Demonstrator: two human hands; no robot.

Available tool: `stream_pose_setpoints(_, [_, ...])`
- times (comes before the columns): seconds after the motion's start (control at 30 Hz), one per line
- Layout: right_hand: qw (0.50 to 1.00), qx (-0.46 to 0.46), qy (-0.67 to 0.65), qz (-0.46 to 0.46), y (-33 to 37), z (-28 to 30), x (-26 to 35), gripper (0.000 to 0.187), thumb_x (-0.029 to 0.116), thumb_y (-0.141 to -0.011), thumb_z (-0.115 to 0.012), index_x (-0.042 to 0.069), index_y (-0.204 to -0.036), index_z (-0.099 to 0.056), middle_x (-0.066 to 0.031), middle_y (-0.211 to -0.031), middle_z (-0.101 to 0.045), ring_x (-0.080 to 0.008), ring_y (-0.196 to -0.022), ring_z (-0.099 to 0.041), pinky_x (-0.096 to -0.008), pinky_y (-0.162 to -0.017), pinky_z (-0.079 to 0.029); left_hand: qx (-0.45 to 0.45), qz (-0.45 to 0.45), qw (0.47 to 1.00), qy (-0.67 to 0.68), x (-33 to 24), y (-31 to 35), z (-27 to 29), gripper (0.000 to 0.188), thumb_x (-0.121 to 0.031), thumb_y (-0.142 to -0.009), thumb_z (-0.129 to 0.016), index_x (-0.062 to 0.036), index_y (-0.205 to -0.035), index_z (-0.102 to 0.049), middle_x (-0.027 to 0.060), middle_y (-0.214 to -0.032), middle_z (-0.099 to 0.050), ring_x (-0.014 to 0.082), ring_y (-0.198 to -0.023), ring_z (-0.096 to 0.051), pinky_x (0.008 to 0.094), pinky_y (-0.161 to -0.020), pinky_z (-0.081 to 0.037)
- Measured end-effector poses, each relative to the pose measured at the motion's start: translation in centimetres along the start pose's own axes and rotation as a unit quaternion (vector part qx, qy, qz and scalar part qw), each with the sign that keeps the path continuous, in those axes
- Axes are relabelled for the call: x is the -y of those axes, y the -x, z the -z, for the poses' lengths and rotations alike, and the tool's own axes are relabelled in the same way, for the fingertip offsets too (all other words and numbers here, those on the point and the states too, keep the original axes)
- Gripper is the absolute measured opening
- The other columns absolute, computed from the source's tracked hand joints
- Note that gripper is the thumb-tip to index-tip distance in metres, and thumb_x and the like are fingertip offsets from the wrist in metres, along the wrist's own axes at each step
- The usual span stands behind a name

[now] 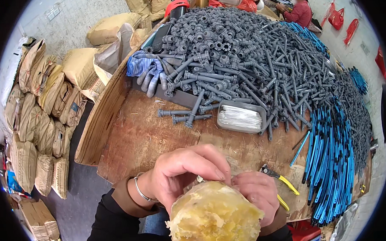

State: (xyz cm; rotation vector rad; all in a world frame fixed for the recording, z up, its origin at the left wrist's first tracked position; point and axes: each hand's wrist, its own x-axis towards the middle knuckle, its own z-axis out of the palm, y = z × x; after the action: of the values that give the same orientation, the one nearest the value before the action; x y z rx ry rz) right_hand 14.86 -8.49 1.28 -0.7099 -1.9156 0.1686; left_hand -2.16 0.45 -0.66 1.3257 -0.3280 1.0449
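Left hand (192,165), right hand (260,192): both grasping yellow lump (214,217) (likely two-sided for steadiness), by near edge of surface (136,137).

- No words, numbers or signs can be read.
- Pale brown sack (111,29), upper left of the frame: faint marks, too small to make out.
- Folded sack (74,108), left of the frame: small dark mark, unreadable.

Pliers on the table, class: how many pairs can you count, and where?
1. The yellow-handled pliers lie on the table, just right of the right hand. Others may be hidden under the grey pile.
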Motion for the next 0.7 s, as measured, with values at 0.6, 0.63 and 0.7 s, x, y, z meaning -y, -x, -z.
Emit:
stream_pose_setpoints(0.6, [0.998, 0.007, -0.048, -0.036, 0.5, 0.0, 1.0, 0.019, 0.013, -0.090, -0.045, 0.005, -0.106, -0.050, -0.0139, -0.090, -0.063, -0.0284, -0.076, -0.062, -0.0413, -0.065, -0.056, 0.030, -0.041, 0.999, -0.006, -0.5, -0.1, -0.7, 0.064, -0.038, -0.069, -0.079, 0.0012, -0.112, -0.054, 0.0187, -0.100, -0.055, 0.0283, -0.087, -0.058, 0.0375, -0.073, -0.049])
stream_pose_setpoints(0.63, [0.998, -0.001, -0.045, -0.031, 0.5, -0.1, 1.0, 0.018, 0.013, -0.090, -0.044, 0.004, -0.104, -0.051, -0.0139, -0.090, -0.063, -0.0286, -0.076, -0.062, -0.0412, -0.065, -0.056, 0.027, -0.041, 0.999, -0.002, -0.3, -0.1, -0.6, 0.064, -0.038, -0.069, -0.079, 0.0012, -0.112, -0.054, 0.0187, -0.100, -0.055, 0.0283, -0.087, -0.058, 0.0375, -0.073, -0.049])
stream_pose_setpoints(0.7, [0.998, -0.021, -0.051, -0.023, 0.6, -0.6, 0.9, 0.019, 0.015, -0.091, -0.044, 0.002, -0.100, -0.054, -0.0140, -0.090, -0.063, -0.0290, -0.076, -0.062, -0.0410, -0.064, -0.056, 0.028, -0.047, 0.998, 0.007, -0.4, -0.1, -0.5, 0.061, -0.037, -0.070, -0.079, 0.0015, -0.112, -0.055, 0.0189, -0.101, -0.055, 0.0283, -0.086, -0.058, 0.0377, -0.074, -0.049])
